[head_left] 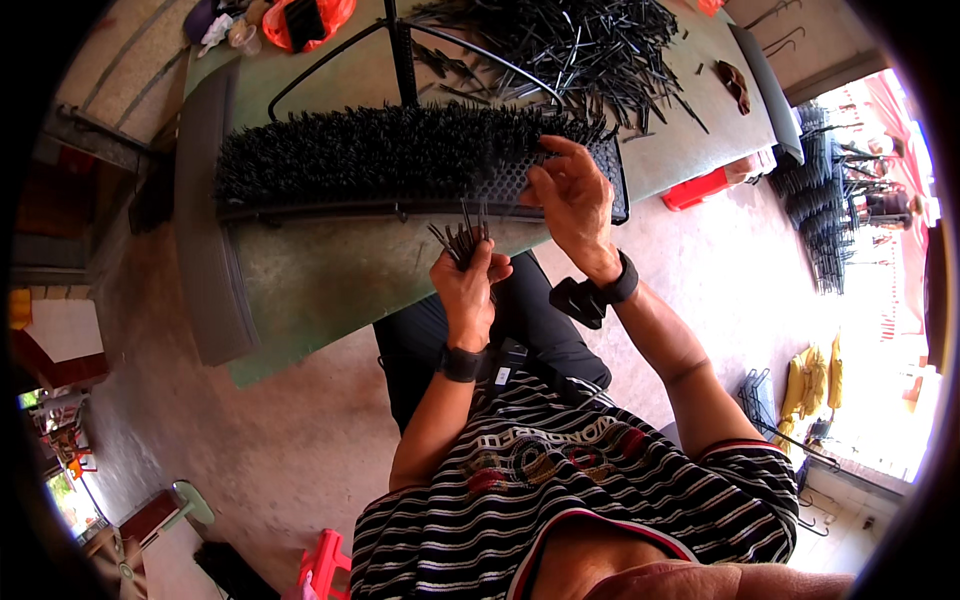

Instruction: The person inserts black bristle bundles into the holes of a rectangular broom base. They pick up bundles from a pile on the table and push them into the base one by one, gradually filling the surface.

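My left hand is closed round a bunch of thin black strips, whose ends fan out above the fingers. Just right of it, my right hand hovers by a black perforated panel, fingers bent and thumb and forefinger apart. I see nothing clearly held there. Dense black tufts cover most of the panel, while bare holes show at its right end and along its near edge. A black metal frame rises behind the panel, which lies along the near side of the table.
A large heap of loose black strips covers the far part of the green table. A red bag sits at the far left. Stacked black racks stand on the right, and a red plastic stool is at lower left.
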The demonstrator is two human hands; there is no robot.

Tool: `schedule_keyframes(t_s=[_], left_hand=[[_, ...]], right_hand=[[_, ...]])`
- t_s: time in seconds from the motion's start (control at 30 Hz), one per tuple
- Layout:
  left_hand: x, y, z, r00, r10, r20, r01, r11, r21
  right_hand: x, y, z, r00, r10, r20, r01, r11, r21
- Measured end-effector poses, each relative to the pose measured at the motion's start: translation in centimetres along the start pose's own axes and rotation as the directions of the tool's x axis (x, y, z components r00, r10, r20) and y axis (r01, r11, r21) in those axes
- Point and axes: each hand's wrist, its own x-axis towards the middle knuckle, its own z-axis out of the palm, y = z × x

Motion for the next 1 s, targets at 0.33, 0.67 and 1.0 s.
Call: schedule_keyframes(t_s=[0.33,0.67,1.0], left_hand=[[-0.3,0.8,-0.3,0.999,-0.052,-0.017,0.05,0.992,-0.113],[-0.5,1.5,0.1,0.996,-0.07,-0.048,0.064,0.991,-0.114],[-0.7,1.7,0.3,0.996,-0.08,-0.043,0.076,0.993,-0.095]], right_hand=[[1.5,1.7,1.5,0.923,-0.37,0.111,0.386,0.879,-0.28],[1.8,1.7,1.6,0.875,-0.448,0.184,0.485,0.809,-0.332],[2.5,2.2,1.1,0.76,-0.431,0.486,0.649,0.527,-0.549]])
